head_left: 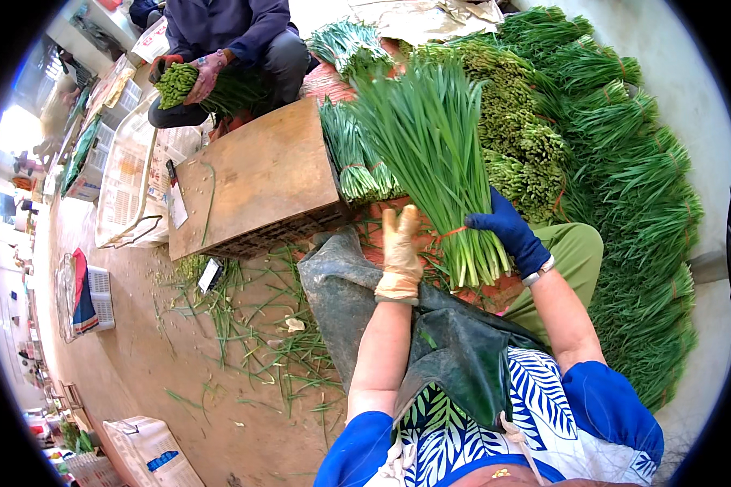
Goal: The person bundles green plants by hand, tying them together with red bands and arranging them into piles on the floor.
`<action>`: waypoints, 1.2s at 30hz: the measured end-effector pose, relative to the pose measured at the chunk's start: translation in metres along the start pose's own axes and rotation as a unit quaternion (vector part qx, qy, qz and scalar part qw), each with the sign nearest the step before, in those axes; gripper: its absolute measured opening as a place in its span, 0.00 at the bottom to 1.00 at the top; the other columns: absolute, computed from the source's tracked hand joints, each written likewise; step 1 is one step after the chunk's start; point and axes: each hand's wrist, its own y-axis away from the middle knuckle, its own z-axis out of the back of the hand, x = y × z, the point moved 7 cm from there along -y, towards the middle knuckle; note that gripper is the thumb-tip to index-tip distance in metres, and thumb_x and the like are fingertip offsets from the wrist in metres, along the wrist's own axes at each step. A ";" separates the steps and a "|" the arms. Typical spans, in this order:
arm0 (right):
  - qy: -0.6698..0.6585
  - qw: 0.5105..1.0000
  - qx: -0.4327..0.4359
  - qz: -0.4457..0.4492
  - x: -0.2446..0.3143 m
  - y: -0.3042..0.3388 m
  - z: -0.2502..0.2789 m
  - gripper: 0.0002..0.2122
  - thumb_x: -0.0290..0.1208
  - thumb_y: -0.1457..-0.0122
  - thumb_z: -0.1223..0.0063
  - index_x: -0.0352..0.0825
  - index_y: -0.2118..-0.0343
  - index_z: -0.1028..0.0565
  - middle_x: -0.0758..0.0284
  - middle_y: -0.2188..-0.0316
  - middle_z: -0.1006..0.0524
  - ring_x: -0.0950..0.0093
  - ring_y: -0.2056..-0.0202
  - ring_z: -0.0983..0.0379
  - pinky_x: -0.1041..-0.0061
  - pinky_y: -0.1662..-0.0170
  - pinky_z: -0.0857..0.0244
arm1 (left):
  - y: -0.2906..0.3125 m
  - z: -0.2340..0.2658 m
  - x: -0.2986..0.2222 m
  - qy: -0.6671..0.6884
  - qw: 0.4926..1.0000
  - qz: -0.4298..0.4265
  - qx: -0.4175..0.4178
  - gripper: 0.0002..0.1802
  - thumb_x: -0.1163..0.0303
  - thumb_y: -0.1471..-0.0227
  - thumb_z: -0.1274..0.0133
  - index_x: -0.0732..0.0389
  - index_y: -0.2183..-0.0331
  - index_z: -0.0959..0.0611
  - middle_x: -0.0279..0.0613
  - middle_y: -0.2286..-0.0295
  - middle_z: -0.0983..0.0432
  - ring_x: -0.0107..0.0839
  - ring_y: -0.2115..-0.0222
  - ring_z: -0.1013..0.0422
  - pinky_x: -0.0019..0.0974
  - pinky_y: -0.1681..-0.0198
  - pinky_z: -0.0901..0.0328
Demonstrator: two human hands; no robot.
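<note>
My right hand [512, 232], in a dark blue glove, is closed around a bundle of long green garlic chives [430, 138]. An orange band circles the bundle near its pale cut ends, which point toward me, while the leaves fan away. Just left of the bundle is my left hand [400, 253], in a cream glove, with fingers raised and apart and nothing visible in them. Other tied bundles of chives [356, 174] stand behind it, beside a wooden board [260, 174]. A dark apron [333, 284] covers my lap.
Banded green bundles [642, 195] are piled along the right wall. A knife [173, 183] lies at the board's left edge, near a white basket [126, 174]. Loose leaves [280, 349] litter the floor. Across from me, a person [227, 49] in gloves holds a green bunch.
</note>
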 end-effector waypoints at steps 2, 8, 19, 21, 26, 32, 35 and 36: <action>0.070 0.997 -0.011 0.041 -0.001 -0.001 -0.006 0.41 0.39 0.56 0.33 0.29 0.41 0.44 0.61 0.49 0.31 0.72 0.49 0.35 0.72 0.45 0.42 | -0.005 -0.029 0.013 0.016 0.983 0.007 0.184 0.33 0.52 0.49 0.45 0.56 0.47 0.35 0.39 0.52 0.32 0.34 0.55 0.33 0.39 0.62 0.33; -0.058 0.998 -0.013 -0.036 0.005 0.011 0.003 0.35 0.40 0.43 0.46 0.29 0.39 0.49 0.64 0.57 0.26 0.76 0.56 0.30 0.76 0.50 0.38 | 0.017 -0.057 0.012 0.259 0.925 0.155 0.232 0.30 0.55 0.48 0.47 0.63 0.48 0.31 0.49 0.54 0.28 0.46 0.57 0.28 0.50 0.51 0.33; 0.244 0.961 -0.049 0.123 0.081 0.053 -0.011 0.18 0.33 0.46 0.43 0.30 0.54 0.29 0.65 0.68 0.24 0.75 0.68 0.27 0.76 0.62 0.33 | 0.006 -0.028 0.003 0.234 0.956 0.066 0.165 0.31 0.48 0.47 0.50 0.60 0.49 0.29 0.47 0.54 0.28 0.45 0.56 0.30 0.50 0.51 0.34; 0.408 0.896 -0.020 0.175 0.089 0.062 -0.039 0.20 0.38 0.48 0.41 0.31 0.55 0.29 0.64 0.73 0.25 0.72 0.73 0.27 0.74 0.68 0.34 | 0.000 -0.025 0.000 0.233 0.957 0.032 0.172 0.29 0.52 0.48 0.47 0.61 0.50 0.28 0.44 0.54 0.28 0.43 0.57 0.29 0.47 0.52 0.33; 0.596 0.768 -0.059 0.226 0.068 0.055 -0.066 0.23 0.44 0.49 0.43 0.36 0.54 0.30 0.59 0.75 0.24 0.62 0.76 0.26 0.65 0.74 0.35 | -0.008 -0.015 -0.002 0.200 0.969 -0.008 0.146 0.30 0.52 0.50 0.44 0.61 0.50 0.28 0.42 0.53 0.28 0.39 0.55 0.30 0.44 0.50 0.34; 0.454 0.866 -0.010 0.212 0.067 0.051 -0.051 0.17 0.33 0.48 0.42 0.33 0.56 0.27 0.57 0.72 0.23 0.60 0.73 0.26 0.68 0.70 0.33 | 0.024 -0.038 -0.023 0.275 0.947 0.042 0.162 0.33 0.48 0.49 0.47 0.59 0.48 0.29 0.42 0.52 0.29 0.41 0.53 0.32 0.44 0.48 0.36; 0.331 0.926 -0.011 0.179 0.061 0.050 -0.042 0.14 0.33 0.47 0.44 0.35 0.58 0.26 0.58 0.75 0.23 0.58 0.75 0.27 0.66 0.72 0.34 | 0.027 -0.042 -0.026 0.295 0.936 0.057 0.183 0.33 0.47 0.49 0.48 0.59 0.48 0.30 0.41 0.51 0.30 0.41 0.53 0.32 0.44 0.47 0.37; 0.287 0.947 -0.009 0.147 0.058 0.049 -0.039 0.13 0.33 0.46 0.45 0.36 0.59 0.25 0.58 0.77 0.24 0.58 0.76 0.27 0.65 0.73 0.35 | 0.026 -0.041 -0.027 0.289 0.940 0.048 0.172 0.33 0.47 0.49 0.48 0.59 0.48 0.30 0.41 0.51 0.30 0.41 0.53 0.32 0.44 0.47 0.37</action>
